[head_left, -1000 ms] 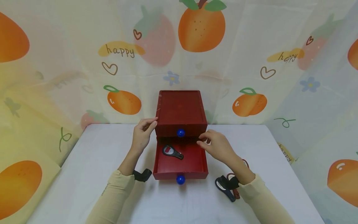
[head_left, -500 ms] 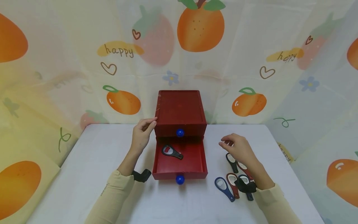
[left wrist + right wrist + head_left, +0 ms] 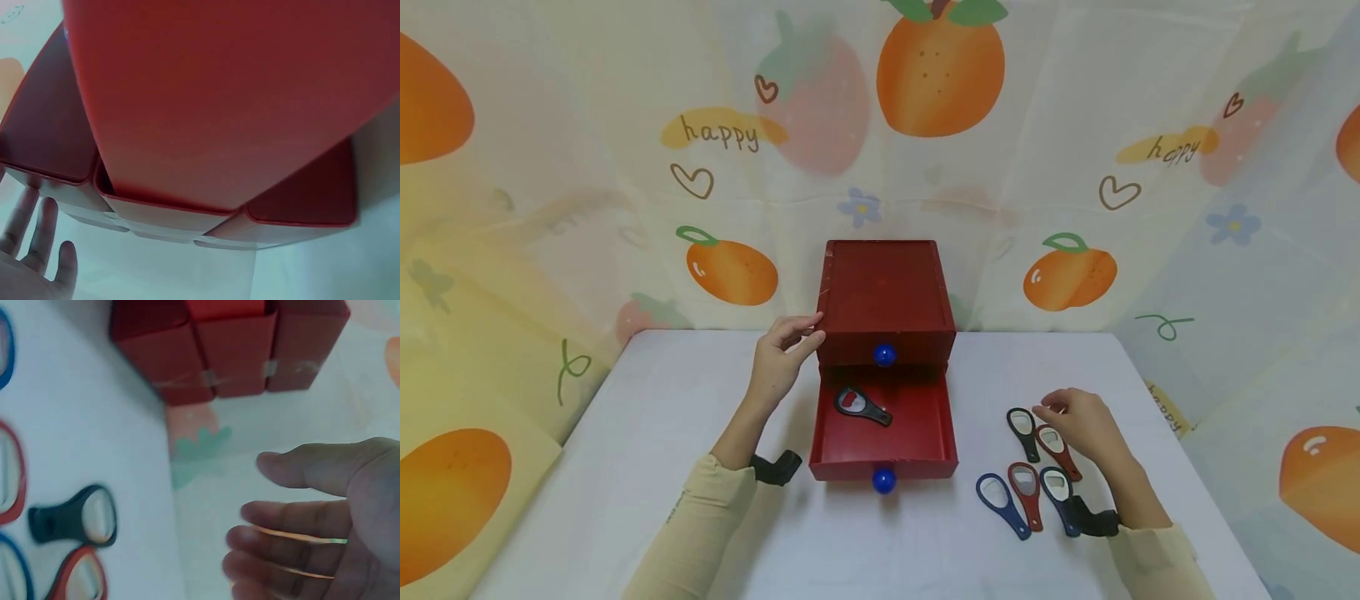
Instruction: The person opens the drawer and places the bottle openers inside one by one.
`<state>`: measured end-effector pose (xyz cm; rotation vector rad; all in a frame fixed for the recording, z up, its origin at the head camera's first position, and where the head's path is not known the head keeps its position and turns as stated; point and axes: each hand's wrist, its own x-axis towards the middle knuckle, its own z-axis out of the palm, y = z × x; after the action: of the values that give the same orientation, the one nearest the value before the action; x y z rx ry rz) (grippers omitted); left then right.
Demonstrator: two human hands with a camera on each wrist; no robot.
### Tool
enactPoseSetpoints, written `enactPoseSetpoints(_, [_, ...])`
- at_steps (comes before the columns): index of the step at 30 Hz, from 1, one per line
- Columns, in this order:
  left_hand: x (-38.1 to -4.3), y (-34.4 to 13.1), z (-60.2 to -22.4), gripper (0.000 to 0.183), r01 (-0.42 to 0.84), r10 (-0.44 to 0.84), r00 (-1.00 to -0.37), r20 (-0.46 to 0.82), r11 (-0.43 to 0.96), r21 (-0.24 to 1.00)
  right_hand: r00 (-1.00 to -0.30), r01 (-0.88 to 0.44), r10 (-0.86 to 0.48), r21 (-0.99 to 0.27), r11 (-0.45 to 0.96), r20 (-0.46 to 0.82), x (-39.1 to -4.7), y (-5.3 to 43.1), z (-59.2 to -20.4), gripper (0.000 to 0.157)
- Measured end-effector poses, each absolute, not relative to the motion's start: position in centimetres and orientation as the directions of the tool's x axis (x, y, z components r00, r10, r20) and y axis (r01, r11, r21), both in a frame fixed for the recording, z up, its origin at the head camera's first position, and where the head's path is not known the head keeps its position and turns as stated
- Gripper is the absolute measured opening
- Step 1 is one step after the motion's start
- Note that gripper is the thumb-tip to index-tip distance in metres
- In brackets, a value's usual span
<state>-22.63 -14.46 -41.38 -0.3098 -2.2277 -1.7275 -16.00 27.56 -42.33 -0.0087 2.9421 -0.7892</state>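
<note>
A red two-drawer cabinet (image 3: 887, 287) stands at the back of the table, its lower drawer (image 3: 917, 446) pulled out. A black bottle opener (image 3: 877, 414) lies inside that drawer, towards the left. My left hand (image 3: 781, 358) touches the cabinet's left edge with its fingertips; in the left wrist view its fingers are stretched out. My right hand (image 3: 1081, 421), holding nothing, hovers over the far end of a group of bottle openers at the right. Closest to its fingertips are a black bottle opener (image 3: 1031, 451) and a red bottle opener (image 3: 1066, 463).
Nearer the front lie a blue bottle opener (image 3: 1017, 522), another red one and a dark blue bottle opener (image 3: 1067, 515), partly overlapped by the black wrist camera (image 3: 1096, 522). A fruit-patterned cloth (image 3: 925, 183) hangs behind the white table (image 3: 880, 550).
My right hand has moved from beside the open drawer rightward and closer to the bottle openers, uncovering several of them. My left hand stays at the cabinet's left edge.
</note>
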Motion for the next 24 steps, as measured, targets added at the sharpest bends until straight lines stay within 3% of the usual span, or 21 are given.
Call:
enactPoseSetpoints(9, [-22.9, -14.1, -41.6, 0.031, 0.408, -0.046, -0.898, 0.439, 0.288, 0.866, -0.946, 0.197, 0.065, -0.4, 0.895, -0.319, -15.5, 29.6, -44.5, 0.031])
enactPoseSetpoints(16, [-21.9, -13.5, -40.2, 0.031, 0.379, -0.049, -0.91, 0.412, 0.303, 0.874, -0.928, 0.243, 0.106, -0.364, 0.899, -0.358, -14.9, 30.4, -46.1, 0.031])
enactPoseSetpoints(24, [-22.6, -14.4, -41.6, 0.034, 0.375, -0.007, -0.918, 0.397, 0.315, 0.872, -0.917, 0.276, 0.146, -0.326, 0.904, -0.371, -14.2, 30.5, -47.2, 0.024])
